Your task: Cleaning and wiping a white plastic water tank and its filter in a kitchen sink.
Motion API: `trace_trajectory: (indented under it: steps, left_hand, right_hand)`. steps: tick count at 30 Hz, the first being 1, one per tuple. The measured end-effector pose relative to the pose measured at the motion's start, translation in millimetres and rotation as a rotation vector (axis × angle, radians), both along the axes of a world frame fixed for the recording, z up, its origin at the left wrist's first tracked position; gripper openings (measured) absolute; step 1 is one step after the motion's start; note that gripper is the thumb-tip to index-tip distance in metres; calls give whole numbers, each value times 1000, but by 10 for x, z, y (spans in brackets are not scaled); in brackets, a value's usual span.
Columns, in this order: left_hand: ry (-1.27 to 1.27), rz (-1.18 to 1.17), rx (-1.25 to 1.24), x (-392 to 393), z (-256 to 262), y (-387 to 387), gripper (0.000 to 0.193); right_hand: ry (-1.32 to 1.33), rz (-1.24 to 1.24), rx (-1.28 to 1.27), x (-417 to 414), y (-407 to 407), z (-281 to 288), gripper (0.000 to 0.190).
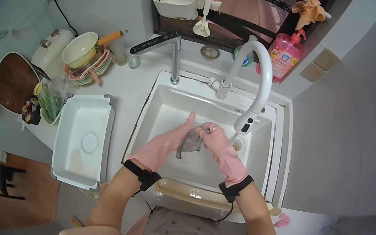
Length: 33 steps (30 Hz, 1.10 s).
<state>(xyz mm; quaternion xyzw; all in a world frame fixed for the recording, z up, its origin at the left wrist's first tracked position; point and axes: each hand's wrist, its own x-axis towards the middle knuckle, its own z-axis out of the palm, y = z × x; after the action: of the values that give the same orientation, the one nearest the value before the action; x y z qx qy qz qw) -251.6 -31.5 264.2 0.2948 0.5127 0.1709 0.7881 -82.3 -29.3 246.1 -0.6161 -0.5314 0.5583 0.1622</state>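
Observation:
Above the basin of a white sink, a grey cloth hangs crumpled between my two hands. My left hand, in a pink rubber glove, holds the cloth's left side, with the thumb or a finger pointing up. Gloved the same way, my right hand pinches its upper right part. Just right of that hand is the white pull-out spray head of the faucet, with a stream of water coming from it. Below the stream, the drain holds some yellowish scraps.
Left of the sink stands a white collapsible basin. Beyond it are a bag of green vegetables, a pot with an orange handle and a brown board. A second tap, a pink soap bottle and a glass stand behind.

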Motion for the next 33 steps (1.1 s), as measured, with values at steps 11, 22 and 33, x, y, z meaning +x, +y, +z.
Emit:
trace_trajectory:
  steps: [11,22,33]
  left_hand:
    - [-937,190,-37,43,-1292,22,34]
    - [-306,255,575,245,-837,-162,25]
    - [215,-63,129,196,-484,119,33]
  right_hand:
    - [-427,224,971,-386,-224,-304,26]
    - [-26,-35,728,-308,-173,-653,22]
    - [573,156,108,138,-139,-328,38]
